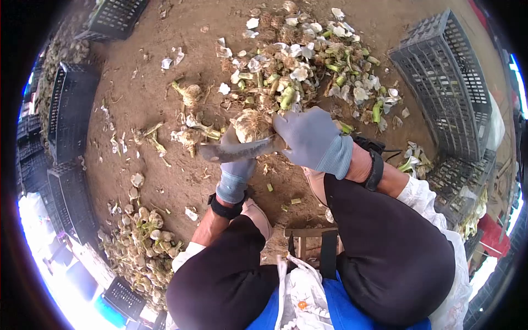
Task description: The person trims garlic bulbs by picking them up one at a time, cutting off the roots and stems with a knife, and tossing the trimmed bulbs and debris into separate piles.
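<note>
My left hand [237,166], in a grey glove, is closed around a garlic bulb [254,124] whose root end faces up. My right hand [312,137], gloved too, grips the handle of a knife [236,150]. The broad, stained blade points left and passes across my left hand, just below the bulb. Right-hand fingers are close by the bulb's right side. Left of my hands, several untrimmed garlic bulbs [191,95] with stalks lie on the dirt floor.
Ahead spreads a heap of cut stalks, roots and skins [291,71]. A pile of garlic bulbs [144,242] lies at lower left. Black plastic crates stand on the right [443,82] and left [69,113]. Beneath me is a low wooden stool [303,234].
</note>
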The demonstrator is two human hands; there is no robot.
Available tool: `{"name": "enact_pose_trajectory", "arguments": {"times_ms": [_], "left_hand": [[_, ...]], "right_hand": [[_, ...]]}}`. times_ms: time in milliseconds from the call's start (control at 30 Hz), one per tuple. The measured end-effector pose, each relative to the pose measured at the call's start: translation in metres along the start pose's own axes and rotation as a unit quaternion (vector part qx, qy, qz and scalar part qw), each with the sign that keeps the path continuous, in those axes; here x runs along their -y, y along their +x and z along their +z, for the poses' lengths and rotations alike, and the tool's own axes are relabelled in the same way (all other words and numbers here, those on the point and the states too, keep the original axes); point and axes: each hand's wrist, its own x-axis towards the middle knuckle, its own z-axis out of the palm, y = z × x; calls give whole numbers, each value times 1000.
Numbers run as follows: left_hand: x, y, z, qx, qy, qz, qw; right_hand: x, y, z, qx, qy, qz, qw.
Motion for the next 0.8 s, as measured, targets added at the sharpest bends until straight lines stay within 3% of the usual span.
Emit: {"name": "enact_pose_trajectory", "arguments": {"times_ms": [33, 133, 167, 200, 267, 300, 333, 367, 400, 433, 467, 533, 567, 600, 633, 667, 700, 733, 800], "left_hand": [[-4, 2, 6, -3, -113, -73, 991], [-10, 1, 8, 43, -107, -135, 984], [5, -7, 14, 20, 75, -4, 997], [10, -13, 14, 22, 77, -9, 997], [8, -12, 11, 104, 16, -123, 987], [6, -10, 14, 79, 67, -41, 994], [-2, -8, 14, 83, 69, -41, 993], [-15, -4, 12, 63, -62, -110, 990], [-25, -4, 11, 40, -191, -179, 964], [-25, -2, 6, 46, -192, -180, 964], [-24, 0, -2, 47, -138, -164, 975], [-22, 10, -6, 55, -41, -123, 990], [-26, 20, 2, 28, 24, -54, 998], [-29, 25, 9, -3, 91, 8, 996], [-21, 28, 13, 25, 130, 13, 991], [-12, 32, 16, 52, 172, 17, 983], [-11, 37, 19, 85, 262, 59, 960], [-13, 39, 16, 140, 421, 102, 890], [-31, 49, 8, -13, 457, 181, 871]], "right_hand": [[-1, -3, 2, 11, -3, 7, 1000], [-14, -10, 13, 6, 0, 13, 1000], [-19, -12, 18, -10, 3, 9, 1000], [-22, -15, 22, -9, 8, 10, 1000], [-27, -18, 27, -68, 20, -10, 997], [-28, -18, 29, -87, 13, -14, 996], [-39, -23, 38, -105, 45, -6, 993], [-56, -29, 48, -121, 76, 4, 990], [-88, -33, 48, -9, -19, 100, 995], [-116, -40, 45, 101, -115, 195, 969], [-123, -51, 40, 103, -118, 193, 969], [-128, -75, 22, 104, -30, 300, 948], [-106, -69, 12, 83, 65, 306, 946], [-90, -61, 18, 7, 191, 252, 949], [-75, -46, 11, 39, 288, 225, 930], [-47, -35, -6, 60, 489, 289, 821], [-38, -24, 0, 46, 538, 226, 811], [-33, -17, 12, 46, 539, 221, 812], [-31, -12, 43, 41, 548, 270, 791]]}}
